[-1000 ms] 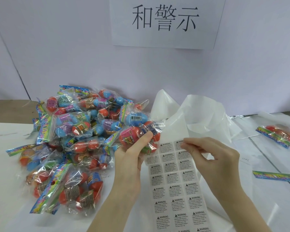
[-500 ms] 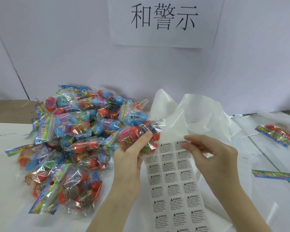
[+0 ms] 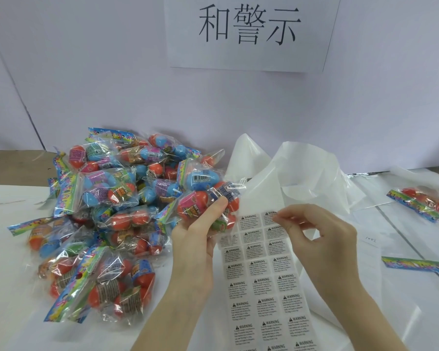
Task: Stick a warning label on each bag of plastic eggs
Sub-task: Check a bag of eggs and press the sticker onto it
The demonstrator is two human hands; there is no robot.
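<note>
**Peeling a label, bag held ready**

Right hand (image 3: 322,239) pinches the top-right clear printed warning label (image 3: 273,216) on the long white label sheet (image 3: 261,287). Left hand (image 3: 195,239) grasps a clear bag of red and blue plastic eggs (image 3: 208,196), just left of the pinch. Unlabelled pile (image 3: 107,211) lies toward the worktop (image 3: 8,300) left edge.

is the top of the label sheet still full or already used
Already used: the white warning label sheet is bare backing above its first row, where the right hand pinches a label.
</note>
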